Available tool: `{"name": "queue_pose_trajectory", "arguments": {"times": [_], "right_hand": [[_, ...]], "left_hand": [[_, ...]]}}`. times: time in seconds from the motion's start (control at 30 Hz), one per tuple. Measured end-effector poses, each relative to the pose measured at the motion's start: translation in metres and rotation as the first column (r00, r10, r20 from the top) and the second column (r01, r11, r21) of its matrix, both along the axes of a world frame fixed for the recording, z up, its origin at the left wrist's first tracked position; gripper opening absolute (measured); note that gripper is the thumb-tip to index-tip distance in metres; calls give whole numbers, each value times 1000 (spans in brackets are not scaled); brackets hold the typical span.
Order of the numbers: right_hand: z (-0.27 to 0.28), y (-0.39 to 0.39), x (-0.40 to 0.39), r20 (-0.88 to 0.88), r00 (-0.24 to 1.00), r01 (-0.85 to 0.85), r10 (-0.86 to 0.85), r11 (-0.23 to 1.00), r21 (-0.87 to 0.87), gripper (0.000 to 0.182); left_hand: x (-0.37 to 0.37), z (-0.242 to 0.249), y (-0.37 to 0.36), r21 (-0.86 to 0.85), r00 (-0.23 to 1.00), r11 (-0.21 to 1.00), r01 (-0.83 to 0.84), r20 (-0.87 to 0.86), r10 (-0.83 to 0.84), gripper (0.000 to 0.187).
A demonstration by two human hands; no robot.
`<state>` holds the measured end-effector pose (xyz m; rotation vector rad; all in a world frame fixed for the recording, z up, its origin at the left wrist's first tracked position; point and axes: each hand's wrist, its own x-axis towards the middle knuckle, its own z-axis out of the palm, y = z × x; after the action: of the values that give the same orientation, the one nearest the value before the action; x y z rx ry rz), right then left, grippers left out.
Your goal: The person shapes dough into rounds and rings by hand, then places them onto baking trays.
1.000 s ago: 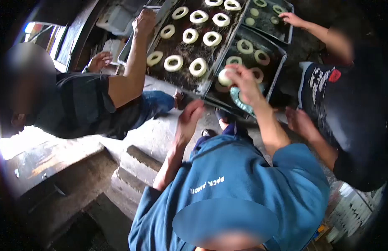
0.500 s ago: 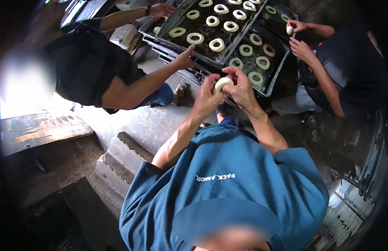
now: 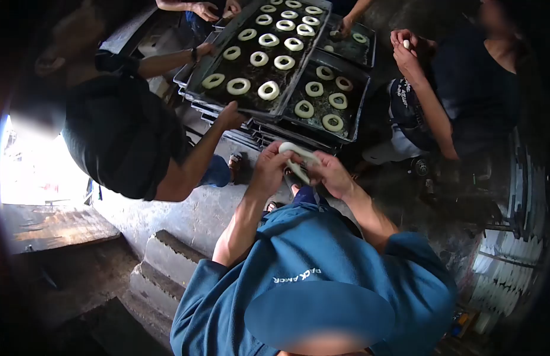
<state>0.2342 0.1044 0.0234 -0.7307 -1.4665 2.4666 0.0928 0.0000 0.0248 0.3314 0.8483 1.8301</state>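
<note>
In front of my teal shirt, a pale dough ring (image 3: 300, 151) hangs stretched long between my hands. My left hand (image 3: 268, 173) grips its left end, fingers curled over the dough. At the other end my right hand (image 3: 334, 175) is closed on the ring, its fingertips partly blurred. Just beyond my hands stands a dark baking tray (image 3: 198, 98) bearing several raw dough rings in rows. A lower tray (image 3: 353, 127) to its right carries more rings.
At left, a person in dark clothing (image 3: 118, 136) grips the large tray, which rests on stacked trays (image 3: 242, 137). On the right, another person (image 3: 458, 89) holds a small dough piece (image 3: 406, 44). More hands (image 3: 205, 10) work at the back. Concrete steps (image 3: 162, 258) lie lower left.
The dough ring has gone from compact and round to a long stretched loop, and my hands have moved apart. The view has shifted, showing more trays and people at the back.
</note>
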Motion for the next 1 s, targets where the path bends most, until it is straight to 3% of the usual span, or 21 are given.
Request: {"name": "queue_pose_trajectory", "arguments": {"times": [0.03,0.1,0.13,0.17,0.23,0.3,0.4,0.43,0.5,0.53,0.57,0.63,0.7,0.77,0.83,0.9,0.97,1.0], "right_hand": [[-6,-1,2,14,999,-45,46,996,-78,17],[4,14,2,25,997,74,-75,997,35,20],[13,20,3,-36,996,85,-83,996,40,21],[16,20,1,-29,997,78,-77,996,35,20],[9,21,2,130,991,-47,29,989,141,19],[12,38,3,108,992,-85,69,985,150,18],[20,74,-17,77,995,-80,64,973,215,14],[24,84,-28,112,993,-75,49,967,245,13],[10,115,-53,177,984,-102,18,871,480,19],[4,141,-66,270,963,-175,15,796,579,20],[1,169,-79,361,933,-256,1,707,659,21],[-1,222,-105,392,899,-211,-192,594,776,25],[-38,309,-129,385,879,-128,-279,642,756,27],[-69,390,-150,248,840,98,-482,585,805,30],[-102,471,-168,200,739,138,-643,435,890,34],[-93,506,-185,282,666,139,-691,486,863,38],[-125,553,-195,276,650,250,-708,542,802,51],[-130,558,-197,201,682,463,-703,627,627,51]], "left_hand": [[-4,-8,1,4,1000,1000,7,-1,-7,11],[-7,-17,2,33,914,915,402,52,-403,14],[1,-20,5,-83,861,857,509,73,-504,18],[1,-17,5,-82,862,858,507,84,-500,18],[-11,-12,15,-92,955,968,235,-163,-247,20],[-26,-13,15,105,995,990,97,-35,-94,22],[-17,-35,22,169,991,985,-23,134,0,22],[-21,-51,29,252,973,967,32,213,-88,21],[-20,-51,53,-189,998,982,-9,-70,-5,30],[-27,-61,57,-373,961,928,6,-254,-108,48],[-32,-82,58,-441,946,896,-47,-309,-102,57],[-47,-94,52,-468,945,883,-27,-299,-130,55],[-63,-124,37,-525,923,851,-15,-335,-190,50],[-65,-138,13,-634,897,758,-151,-411,-165,44],[-63,-176,-29,-726,811,628,-280,-529,-250,39],[-52,-183,-65,-814,808,482,-324,-503,-306,34],[-36,-211,-109,-888,899,357,-289,-380,-217,35],[-25,-215,-127,-915,921,301,-269,-336,-199,36]]}}
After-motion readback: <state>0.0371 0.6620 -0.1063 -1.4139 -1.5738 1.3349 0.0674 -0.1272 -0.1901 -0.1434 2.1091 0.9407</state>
